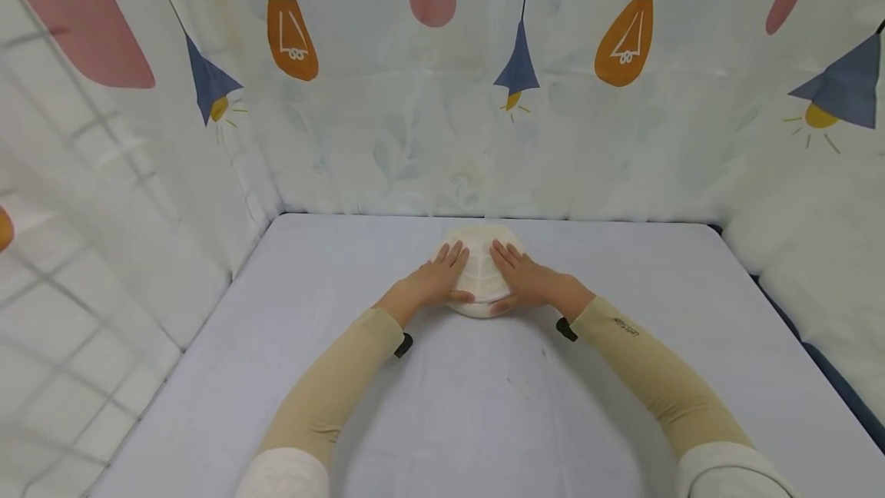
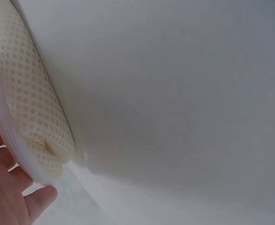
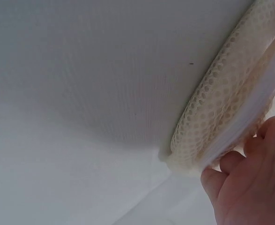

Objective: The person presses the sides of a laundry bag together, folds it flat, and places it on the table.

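Note:
A cream mesh laundry bag [image 1: 482, 271], rounded in outline, lies near the far edge of the table. My left hand [image 1: 441, 280] rests on its left side, fingers fairly straight and pointing away from me. Mirroring it, my right hand [image 1: 531, 283] lies on the right side with the thumb near the bag's front edge. In the left wrist view the honeycomb mesh and a smooth white band [image 2: 16, 136] along the bag's edge show beside my fingers. The right wrist view shows the bag's puffy side [image 3: 221, 101] standing up from the table, fingertips at its band.
A white cloth covers the table [image 1: 477, 421]. Behind it hangs a pale curtain [image 1: 442, 152] printed with bulbs and lamps, which continues along the left side. A dark edge strip runs down the table's right side. Both wrists carry small black devices.

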Motion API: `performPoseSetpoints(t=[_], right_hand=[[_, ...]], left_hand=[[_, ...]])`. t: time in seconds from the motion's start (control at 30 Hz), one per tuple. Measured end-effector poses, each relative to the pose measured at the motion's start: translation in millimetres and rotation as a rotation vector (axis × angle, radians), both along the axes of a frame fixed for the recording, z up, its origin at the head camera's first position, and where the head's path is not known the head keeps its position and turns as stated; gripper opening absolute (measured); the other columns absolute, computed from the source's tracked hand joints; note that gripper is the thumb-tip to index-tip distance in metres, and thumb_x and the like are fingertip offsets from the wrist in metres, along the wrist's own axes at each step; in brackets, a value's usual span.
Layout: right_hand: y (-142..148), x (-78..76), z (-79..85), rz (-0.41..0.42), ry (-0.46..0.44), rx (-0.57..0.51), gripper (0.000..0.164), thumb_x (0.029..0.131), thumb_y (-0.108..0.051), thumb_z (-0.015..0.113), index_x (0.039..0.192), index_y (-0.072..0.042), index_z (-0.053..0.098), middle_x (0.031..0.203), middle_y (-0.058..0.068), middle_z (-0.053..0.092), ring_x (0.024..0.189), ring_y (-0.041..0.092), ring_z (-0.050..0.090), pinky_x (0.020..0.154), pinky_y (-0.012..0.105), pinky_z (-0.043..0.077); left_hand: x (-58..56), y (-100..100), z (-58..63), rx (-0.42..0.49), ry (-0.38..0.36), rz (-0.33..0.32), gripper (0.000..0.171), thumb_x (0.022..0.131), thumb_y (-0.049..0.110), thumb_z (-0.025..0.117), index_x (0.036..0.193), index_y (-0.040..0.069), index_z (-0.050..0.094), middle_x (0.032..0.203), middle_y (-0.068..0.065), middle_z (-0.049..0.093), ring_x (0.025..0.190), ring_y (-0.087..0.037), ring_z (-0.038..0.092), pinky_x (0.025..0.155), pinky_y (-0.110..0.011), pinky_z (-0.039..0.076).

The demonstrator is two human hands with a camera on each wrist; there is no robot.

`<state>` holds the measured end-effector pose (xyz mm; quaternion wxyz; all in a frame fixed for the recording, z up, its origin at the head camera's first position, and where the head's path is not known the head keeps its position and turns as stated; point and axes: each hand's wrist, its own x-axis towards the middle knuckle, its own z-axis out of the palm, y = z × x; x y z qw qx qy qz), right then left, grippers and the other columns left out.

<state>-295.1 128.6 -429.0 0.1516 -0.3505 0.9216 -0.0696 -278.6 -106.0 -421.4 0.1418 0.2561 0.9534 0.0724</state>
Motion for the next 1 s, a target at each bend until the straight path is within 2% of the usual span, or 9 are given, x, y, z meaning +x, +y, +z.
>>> performPoseSetpoints(t=[0.13,0.4,0.67,0.87,1.0], right_hand=[[1,-0.9,3.6,-0.01,-0.007,-0.01,0.116,0.094,-0.055,0.069,0.16,0.007,-0.005,0.168,0.022,-0.011,0.154,0.043,-0.005,0.123,0.057,0.011],[5,-1.6,5.0,-0.013,-0.014,-0.04,0.107,0.099,-0.052,0.063,0.16,0.007,-0.004,0.169,0.022,-0.009,0.154,0.043,-0.004,0.122,0.058,0.011],[10,-0.4,17.1,-0.005,-0.037,-0.116,0.096,0.103,-0.043,0.061,0.16,0.007,0.002,0.168,0.025,-0.006,0.152,0.049,-0.002,0.12,0.063,0.014],[17,1.5,21.6,-0.014,-0.058,-0.17,0.09,0.104,-0.039,0.061,0.163,0.001,0.007,0.169,0.022,-0.003,0.153,0.048,-0.001,0.121,0.062,0.012],[20,2.5,20.8,-0.028,-0.022,-0.206,0.086,0.104,-0.04,0.061,0.164,-0.002,0.013,0.169,0.021,0.004,0.153,0.048,0.002,0.121,0.063,0.012]], left_hand=[[-1.2,-2,-1.2,0.004,0.033,-0.01,0.094,0.101,0.052,0.058,0.164,0.001,0.009,0.17,-0.017,-0.001,0.155,-0.039,0.001,0.12,-0.057,0.025],[-2.9,-2,-1.5,0.023,0.044,-0.011,0.091,0.103,0.052,0.055,0.164,0.003,0.01,0.171,-0.015,-0.001,0.155,-0.037,0.0,0.121,-0.055,0.023],[-5.6,-9,3.2,-0.004,0.075,0.001,0.084,0.105,0.056,0.048,0.165,0.008,0.014,0.171,-0.01,0.001,0.156,-0.034,0.0,0.121,-0.058,0.019],[-3.2,-18,5.6,0.049,0.072,0.013,0.079,0.106,0.054,0.047,0.165,0.009,0.017,0.171,-0.01,0.005,0.156,-0.035,0.003,0.121,-0.06,0.016],[-1.0,-22,6.0,0.063,0.103,0.022,0.076,0.107,0.052,0.048,0.164,0.01,0.022,0.171,-0.01,0.01,0.156,-0.036,0.007,0.12,-0.062,0.016]])
